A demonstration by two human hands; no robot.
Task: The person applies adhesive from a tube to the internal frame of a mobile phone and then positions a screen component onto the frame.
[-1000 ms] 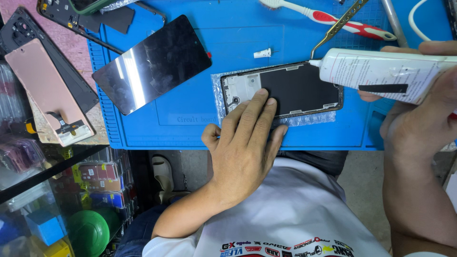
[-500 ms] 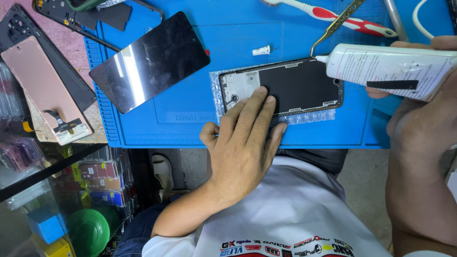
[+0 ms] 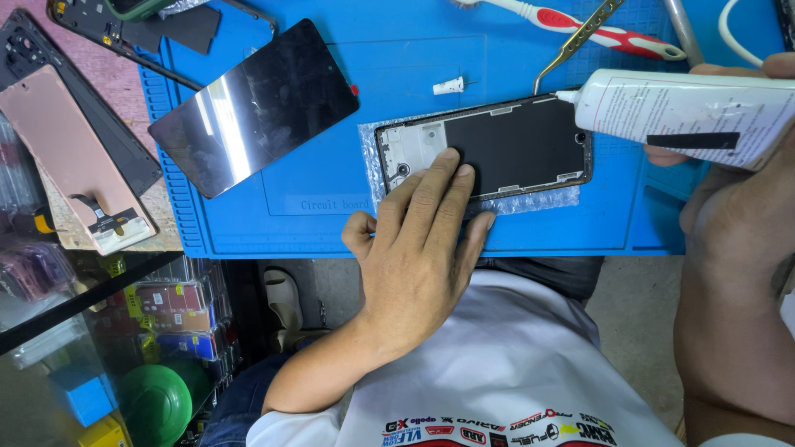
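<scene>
A black phone frame [image 3: 513,145] lies on a strip of bubble wrap [image 3: 530,201] on the blue work mat [image 3: 273,215]. My left hand [image 3: 422,240] lies flat with its fingers pressing the frame's near edge. My right hand [image 3: 729,207] holds a white glue tube [image 3: 687,112] whose nozzle tip touches the frame's far right corner. A small white cap [image 3: 449,85] sits on the mat just beyond the frame.
A black glass screen panel [image 3: 257,103] lies tilted at the mat's left. A rose-coloured display [image 3: 70,157] and dark phone parts [image 3: 124,33] sit further left. A red-and-white toothbrush [image 3: 580,29] and brass tweezers [image 3: 580,37] lie at the back.
The glue tube's nozzle has stayed at the frame's far right corner while the tube shifted slightly. My left hand keeps pressing the frame.
</scene>
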